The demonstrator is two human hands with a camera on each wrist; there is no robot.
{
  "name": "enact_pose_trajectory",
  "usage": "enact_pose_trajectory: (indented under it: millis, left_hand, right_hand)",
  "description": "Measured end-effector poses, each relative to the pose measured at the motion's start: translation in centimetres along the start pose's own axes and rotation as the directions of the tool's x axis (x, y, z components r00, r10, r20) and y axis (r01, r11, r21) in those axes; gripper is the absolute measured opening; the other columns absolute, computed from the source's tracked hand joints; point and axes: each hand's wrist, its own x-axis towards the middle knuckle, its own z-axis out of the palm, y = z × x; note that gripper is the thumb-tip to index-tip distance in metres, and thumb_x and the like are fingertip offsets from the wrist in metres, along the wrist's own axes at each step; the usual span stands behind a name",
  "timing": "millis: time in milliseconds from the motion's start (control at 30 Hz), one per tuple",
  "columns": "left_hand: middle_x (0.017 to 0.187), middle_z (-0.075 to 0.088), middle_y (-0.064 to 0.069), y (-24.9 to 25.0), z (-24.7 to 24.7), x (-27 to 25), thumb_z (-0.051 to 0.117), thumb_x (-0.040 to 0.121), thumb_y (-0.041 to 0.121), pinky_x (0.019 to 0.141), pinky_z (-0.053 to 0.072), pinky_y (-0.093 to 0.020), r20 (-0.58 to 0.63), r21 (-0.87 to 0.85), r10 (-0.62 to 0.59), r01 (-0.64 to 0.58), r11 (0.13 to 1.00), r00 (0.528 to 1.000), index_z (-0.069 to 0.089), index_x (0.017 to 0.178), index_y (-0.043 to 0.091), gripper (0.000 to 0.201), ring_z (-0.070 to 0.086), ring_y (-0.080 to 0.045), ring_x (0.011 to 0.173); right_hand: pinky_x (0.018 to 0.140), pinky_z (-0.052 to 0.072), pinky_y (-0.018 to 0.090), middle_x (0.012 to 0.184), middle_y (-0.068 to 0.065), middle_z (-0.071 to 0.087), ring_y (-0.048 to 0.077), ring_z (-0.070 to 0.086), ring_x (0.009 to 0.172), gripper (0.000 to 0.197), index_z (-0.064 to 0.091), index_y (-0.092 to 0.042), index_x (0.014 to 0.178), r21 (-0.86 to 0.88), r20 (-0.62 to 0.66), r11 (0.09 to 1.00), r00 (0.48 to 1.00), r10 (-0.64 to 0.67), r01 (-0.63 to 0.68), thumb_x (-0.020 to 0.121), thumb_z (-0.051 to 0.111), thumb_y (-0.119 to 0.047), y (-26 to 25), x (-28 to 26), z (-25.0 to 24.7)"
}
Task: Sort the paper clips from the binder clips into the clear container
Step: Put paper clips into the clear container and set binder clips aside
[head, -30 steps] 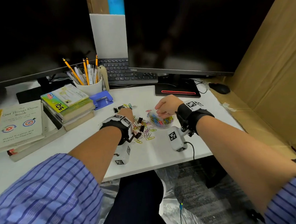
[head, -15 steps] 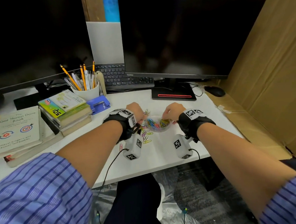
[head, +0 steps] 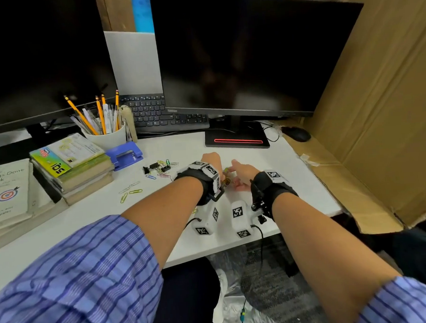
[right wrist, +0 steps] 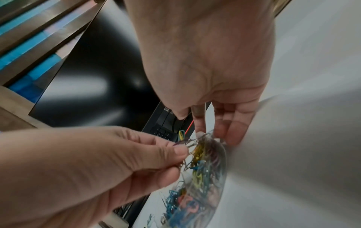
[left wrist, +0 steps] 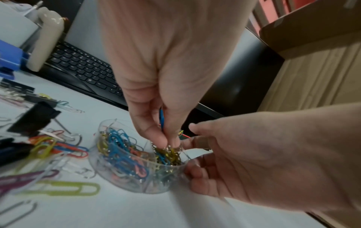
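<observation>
Change: both hands have drawn closer together since half a second ago, now meeting over the clear container (left wrist: 136, 160).
Left hand (left wrist: 166, 74): fingers pinch a small bunch of paper clips (left wrist: 161, 118), tips dipped into the container's right compartment, apparently to let them go inside.
Right hand (left wrist: 259, 155): fingers curl round the container's wall, likely steadying it on the worktop (head: 268, 163).
Left wrist view: shows coloured paper clips filling the divided container, with loose paper clips (left wrist: 64, 187) and a black binder clip (left wrist: 33, 118) lying just beside it.
Head view: wrists hide the container; only here do more unsorted clips (head: 158, 168) appear, near the blue hole punch (head: 124, 155).
</observation>
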Motion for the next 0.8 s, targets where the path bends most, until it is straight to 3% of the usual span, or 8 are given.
enact_pose_trajectory:
  millis: [133, 300, 367, 433, 567, 633, 700, 800]
  left_hand:
    - [0.068, 0.060, -0.005, 0.2, 0.3, 0.5, 0.073, 0.080, 0.019, 0.070, 0.051, -0.026, -0.034, 0.075, 0.000, 0.003, 0.997, 0.999, 0.050, 0.058, 0.011, 0.033, 0.063, -0.024, 0.077]
    - [0.108, 0.072, -0.012, 0.0, 0.4, 0.9, 0.070, 0.083, 0.018, 0.083, 0.054, -0.028, -0.043, 0.086, 0.053, -0.049, 0.995, 0.998, 0.069, 0.099, 0.004, 0.021, 0.069, -0.025, 0.100]
    - [0.111, 0.070, -0.013, -0.2, 0.3, 1.1, 0.062, 0.087, 0.009, 0.083, 0.054, -0.028, -0.105, 0.063, 0.059, -0.052, 0.997, 0.993, 0.070, 0.104, 0.002, 0.021, 0.068, -0.026, 0.102]
    - [0.113, 0.069, -0.013, -0.6, 0.2, 1.1, 0.057, 0.087, 0.003, 0.086, 0.054, -0.030, -0.114, 0.045, 0.052, -0.047, 0.998, 0.992, 0.070, 0.107, 0.002, 0.023, 0.067, -0.027, 0.104]
    - [0.108, 0.071, -0.007, -1.5, 0.4, 0.8, 0.066, 0.085, 0.012, 0.086, 0.055, -0.030, -0.023, 0.101, 0.061, -0.059, 0.993, 0.998, 0.072, 0.101, 0.003, 0.019, 0.067, -0.023, 0.098]
    - [0.103, 0.070, -0.007, -1.7, 0.6, 0.4, 0.065, 0.086, 0.016, 0.081, 0.050, -0.027, -0.004, 0.112, 0.067, -0.066, 0.992, 0.998, 0.070, 0.091, 0.007, 0.011, 0.064, -0.021, 0.093]
    - [0.111, 0.071, -0.008, -1.7, 0.6, 0.0, 0.062, 0.088, 0.016, 0.080, 0.049, -0.026, -0.028, 0.120, 0.068, -0.064, 0.991, 0.997, 0.071, 0.098, 0.006, 0.017, 0.060, -0.019, 0.088]
    - [0.122, 0.067, -0.007, -1.8, 0.0, -0.7, 0.058, 0.090, 0.018, 0.089, 0.050, -0.027, -0.063, 0.112, 0.057, -0.050, 0.992, 0.996, 0.069, 0.115, 0.008, 0.029, 0.063, -0.021, 0.103]
  right_hand:
    - [0.078, 0.046, 0.032, 0.067, 0.002, 0.046, 0.015, 0.045, 0.060, 0.035, 0.056, -0.009, 0.101, -0.104, 0.010, 0.994, 0.999, -0.035, 0.036, 0.099, 0.038, -0.040, 0.2, 0.6, 0.1]
    - [0.054, 0.047, 0.022, 0.077, -0.002, 0.052, 0.011, 0.054, 0.064, 0.023, 0.048, -0.024, 0.075, 0.005, 0.070, 1.000, 0.997, -0.030, 0.029, 0.095, 0.050, -0.033, 0.7, 1.2, -0.7]
    - [0.060, 0.051, 0.025, 0.075, -0.001, 0.052, 0.011, 0.053, 0.063, 0.022, 0.050, -0.022, 0.075, 0.025, 0.070, 1.000, 0.997, -0.017, 0.015, 0.094, 0.053, -0.033, 0.7, 1.3, -0.7]
    - [0.080, 0.055, 0.032, 0.066, 0.000, 0.050, 0.011, 0.048, 0.058, 0.022, 0.052, -0.017, 0.072, -0.028, 0.076, 1.000, 0.997, -0.012, 0.014, 0.092, 0.057, -0.027, 0.8, 1.5, -0.5]
    - [0.098, 0.051, 0.037, 0.059, 0.001, 0.050, 0.012, 0.048, 0.059, 0.031, 0.053, -0.013, 0.065, -0.146, 0.037, 0.989, 0.999, -0.024, 0.029, 0.091, 0.059, -0.029, 1.1, 1.9, -0.6]
    - [0.085, 0.058, 0.035, 0.065, 0.004, 0.055, 0.016, 0.054, 0.065, 0.023, 0.058, -0.007, 0.080, -0.086, 0.042, 0.996, 0.999, -0.007, 0.010, 0.094, 0.055, -0.025, 1.1, 1.4, -1.2]
    - [0.056, 0.058, 0.026, 0.070, 0.008, 0.057, 0.017, 0.057, 0.061, 0.016, 0.057, -0.004, 0.091, -0.068, 0.040, 0.997, 0.999, 0.021, -0.018, 0.096, 0.050, -0.018, 1.1, 0.4, -2.3]
    - [0.052, 0.057, 0.023, 0.062, 0.006, 0.063, 0.018, 0.060, 0.053, 0.021, 0.062, -0.009, 0.070, -0.321, 0.090, 0.947, 0.996, 0.027, 0.004, 0.085, 0.062, -0.023, 1.5, -0.3, -3.1]
